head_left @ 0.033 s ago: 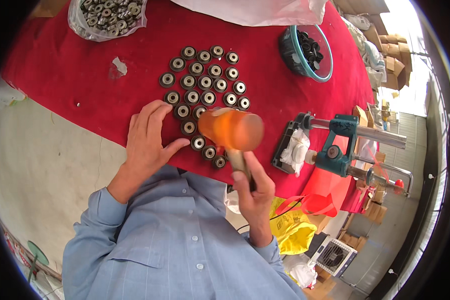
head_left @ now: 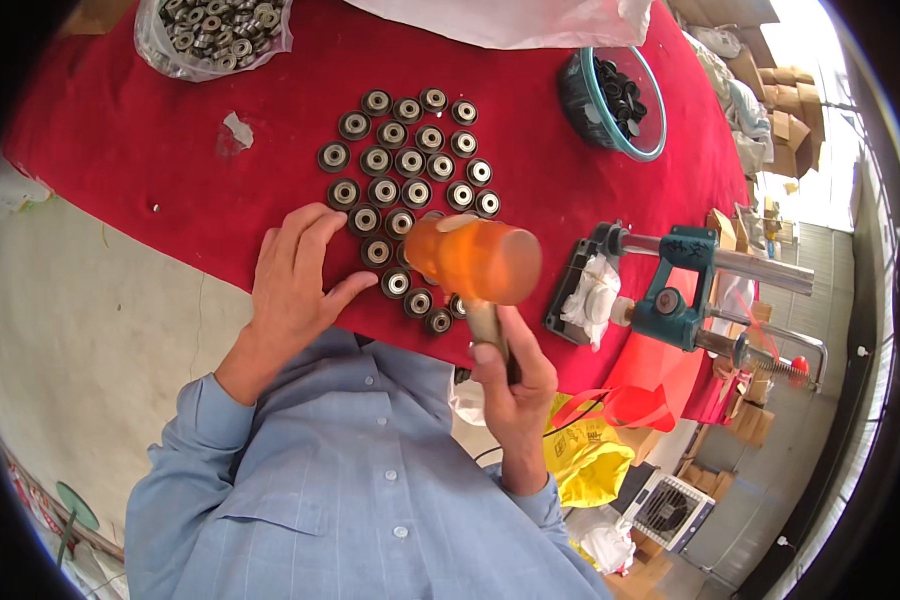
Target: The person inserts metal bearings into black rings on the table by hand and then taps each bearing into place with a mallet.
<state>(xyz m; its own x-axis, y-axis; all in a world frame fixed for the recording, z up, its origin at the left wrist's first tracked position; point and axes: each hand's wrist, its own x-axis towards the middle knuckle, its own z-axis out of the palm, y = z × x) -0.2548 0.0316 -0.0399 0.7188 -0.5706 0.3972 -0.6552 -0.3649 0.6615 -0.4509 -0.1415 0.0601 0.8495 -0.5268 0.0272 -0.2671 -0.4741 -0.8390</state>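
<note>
In my right hand [head_left: 515,395], fingers wrapped round the short handle, is a mallet with an amber, see-through head [head_left: 478,262]. The head hovers over the right side of a cluster of bearings [head_left: 384,191], hiding a few of them. These are silver bearings set in black rings, lying flat in loose rows on a red cloth [head_left: 245,185]. My left hand [head_left: 298,262] rests at the cloth's near edge, left of the cluster. Its fingers and thumb are apart and hold nothing; the thumb tip points at the nearest bearings.
A clear plastic bag [head_left: 154,48] of loose bearings sits at the far left. A blue bowl [head_left: 588,105] holds black round parts at the far right. A green hand press [head_left: 672,295] stands right of the mallet, a crumpled white wrapping [head_left: 592,300] on its base.
The mallet and my right hand have shifted slightly to the right. My left hand stays in place.
</note>
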